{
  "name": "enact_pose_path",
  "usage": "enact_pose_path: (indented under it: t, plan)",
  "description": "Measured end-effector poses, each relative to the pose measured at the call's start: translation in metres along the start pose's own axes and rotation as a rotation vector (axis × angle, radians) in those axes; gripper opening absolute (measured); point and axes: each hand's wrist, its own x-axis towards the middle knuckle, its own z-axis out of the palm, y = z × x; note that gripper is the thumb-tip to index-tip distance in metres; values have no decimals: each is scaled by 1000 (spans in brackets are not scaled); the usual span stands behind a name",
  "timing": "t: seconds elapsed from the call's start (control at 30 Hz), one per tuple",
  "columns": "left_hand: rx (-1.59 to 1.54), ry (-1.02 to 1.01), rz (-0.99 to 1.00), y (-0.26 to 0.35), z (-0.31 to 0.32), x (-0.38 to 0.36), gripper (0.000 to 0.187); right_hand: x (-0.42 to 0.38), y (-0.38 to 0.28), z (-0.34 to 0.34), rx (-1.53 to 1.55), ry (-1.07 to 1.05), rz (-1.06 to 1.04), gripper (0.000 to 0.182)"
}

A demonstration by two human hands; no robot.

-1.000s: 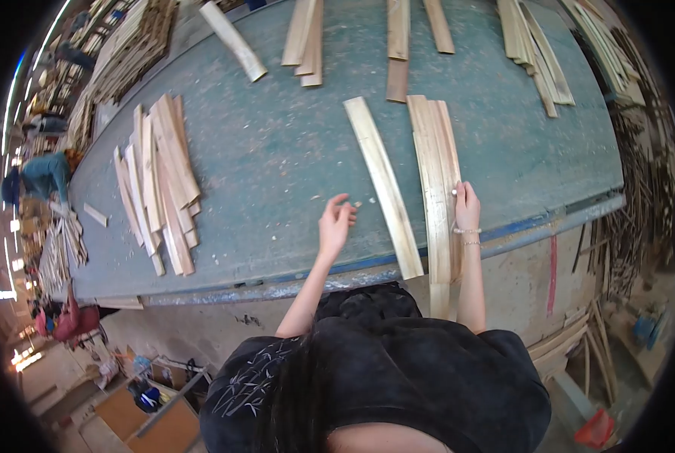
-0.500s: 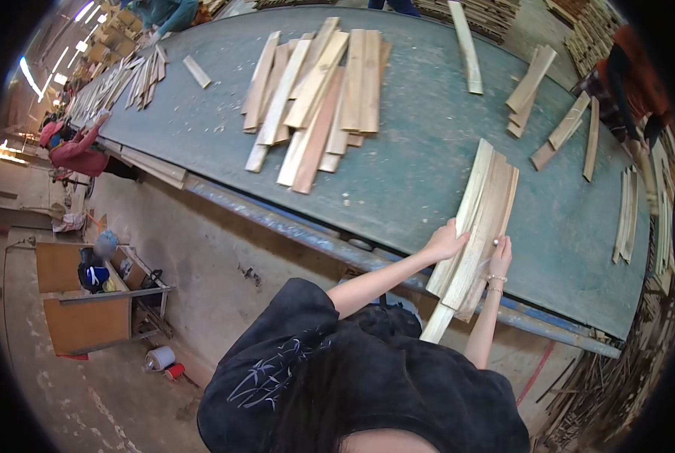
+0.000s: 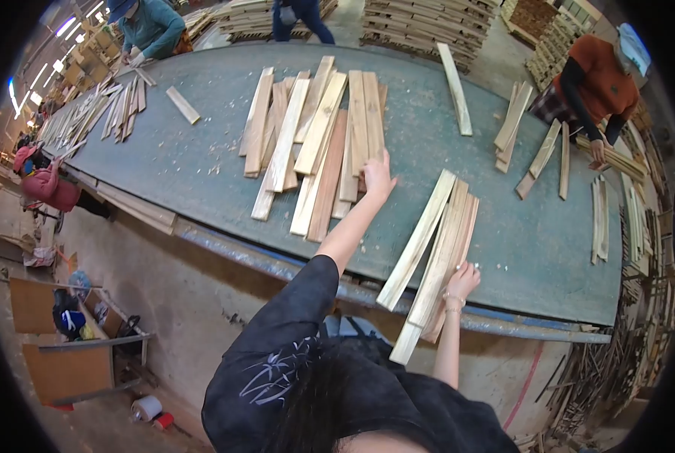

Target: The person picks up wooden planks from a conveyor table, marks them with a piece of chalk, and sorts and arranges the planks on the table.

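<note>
Wide green worktable [image 3: 201, 162] runs across a busy wood shop, other workers bent along its far edge. Left hand [image 3: 377, 175] reaches far out, fingers spread flat on the near end of a loose pile of pale wooden slats [image 3: 319, 140] at table centre. Right hand [image 3: 463, 280] sits near, fingers curled around a small bundle of long thin light-wood strips [image 3: 434, 253] overhanging the near right edge. These strips look light, stiff and splintery; they'd likely slide apart, so a grip around the middle, whole stack pinched together, seems safest.
</note>
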Motion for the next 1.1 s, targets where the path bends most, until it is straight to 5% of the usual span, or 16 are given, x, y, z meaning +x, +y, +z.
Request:
enact_pose_path:
  t: [0.07,0.13,0.2,0.23,0.27,0.33,0.4,0.47,0.53,0.63,0.7,0.87,1.03,1.1]
  plan:
    - [154,-196,-17,2,25,16,70,-3,0,-6,42,49,75,28]
    - [197,-92,-49,0,61,33,59,-2,-4,-13,76,77,77,28]
    - [-330,24,-32,-23,84,38,42,-11,-8,-29,99,78,86,28]
    - [-822,-447,-38,-45,32,26,27,-10,-16,-36,155,67,88,27]
    - [-813,-455,-42,-59,4,11,27,-8,-23,-39,216,58,89,26]
    - [-1917,-756,-144,-80,-31,-31,27,-7,-28,-32,210,84,52,25]
    - [-1884,-786,-124,-88,-48,-65,28,2,-35,-20,858,-362,474,24]
    - [-1862,-817,-101,-89,-54,-92,30,15,-88,-27,1249,-646,681,22]
    - [-1834,-839,-124,-87,-57,-111,30,25,-123,-14,1519,-991,668,22]
    - [-1829,-826,-140,-86,-60,-130,28,25,-169,17,1411,-989,706,26]
    - [-1787,-802,-89,-90,-58,-136,29,24,-176,41,1039,-803,378,25]
    - [-1714,-858,-74,-110,-52,-149,29,19,-212,59,1024,-627,91,18]
    - [-1649,-917,-42,-137,-61,-149,23,35,-247,81,668,-550,-546,14]
    - [-1638,-936,-4,-151,-61,-147,25,54,-239,89,397,-407,-534,13]
